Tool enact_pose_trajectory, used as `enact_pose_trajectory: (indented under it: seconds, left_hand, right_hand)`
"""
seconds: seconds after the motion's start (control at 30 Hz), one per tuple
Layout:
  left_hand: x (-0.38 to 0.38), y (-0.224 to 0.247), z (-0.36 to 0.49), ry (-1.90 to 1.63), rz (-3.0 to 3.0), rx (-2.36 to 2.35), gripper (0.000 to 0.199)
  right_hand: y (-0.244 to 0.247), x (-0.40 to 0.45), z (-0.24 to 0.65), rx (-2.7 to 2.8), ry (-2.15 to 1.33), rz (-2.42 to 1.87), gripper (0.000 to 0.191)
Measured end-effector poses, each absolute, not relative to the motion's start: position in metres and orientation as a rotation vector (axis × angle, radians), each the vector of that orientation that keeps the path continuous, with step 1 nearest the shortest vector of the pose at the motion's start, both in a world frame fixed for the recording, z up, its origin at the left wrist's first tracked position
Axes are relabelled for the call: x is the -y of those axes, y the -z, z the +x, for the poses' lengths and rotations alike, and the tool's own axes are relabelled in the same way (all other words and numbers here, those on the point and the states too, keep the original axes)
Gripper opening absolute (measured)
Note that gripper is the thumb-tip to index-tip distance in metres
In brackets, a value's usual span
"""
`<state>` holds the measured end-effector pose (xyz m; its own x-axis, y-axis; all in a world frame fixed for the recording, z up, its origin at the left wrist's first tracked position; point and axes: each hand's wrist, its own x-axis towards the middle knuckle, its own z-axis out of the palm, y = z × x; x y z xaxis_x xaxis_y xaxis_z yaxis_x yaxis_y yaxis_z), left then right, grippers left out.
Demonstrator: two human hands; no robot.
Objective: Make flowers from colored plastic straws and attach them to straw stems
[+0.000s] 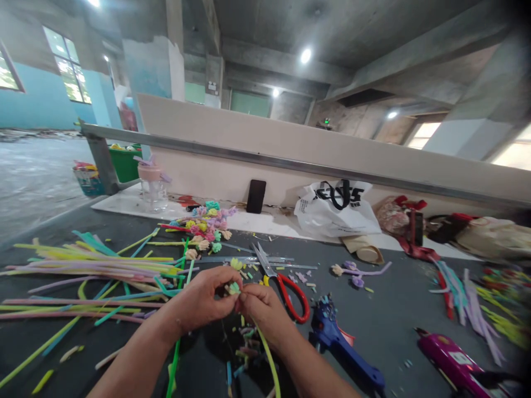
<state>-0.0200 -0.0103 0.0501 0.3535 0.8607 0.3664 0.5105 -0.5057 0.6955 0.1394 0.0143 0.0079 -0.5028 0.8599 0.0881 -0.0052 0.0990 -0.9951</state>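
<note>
My left hand (211, 296) pinches a small pale green and yellow flower piece (233, 288) near the middle of the dark table. Right beside it, my right hand (263, 309) has its fingers closed on a yellow-green fuzzy stem (269, 354) that hangs down toward the front edge. The fingertips of both hands meet just below the flower piece. Behind them lies a yellow flower piece (236, 263). Red-handled scissors (293, 298) rest open to the right of my right hand. Many coloured fuzzy stems (103, 265) are spread at the left.
A blue tool (348, 354) and a purple glue gun (452, 362) lie at the right. Finished-looking flower pieces (207, 226), a clear cup (153, 190), a phone (256, 196) and a white bag (338, 207) stand or lie along the back. Cut bits (249, 348) litter the front.
</note>
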Motion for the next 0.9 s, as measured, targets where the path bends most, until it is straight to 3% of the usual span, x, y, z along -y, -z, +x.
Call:
enact_pose_trajectory:
  seconds: [0.9]
  left_hand:
    - [0.0115,-0.0498,-0.0232,-1.038,2.254,-1.108,0.019]
  right_hand:
    - [-0.0121,-0.0119,0.1390,1.263,-1.941,-0.766,0.028]
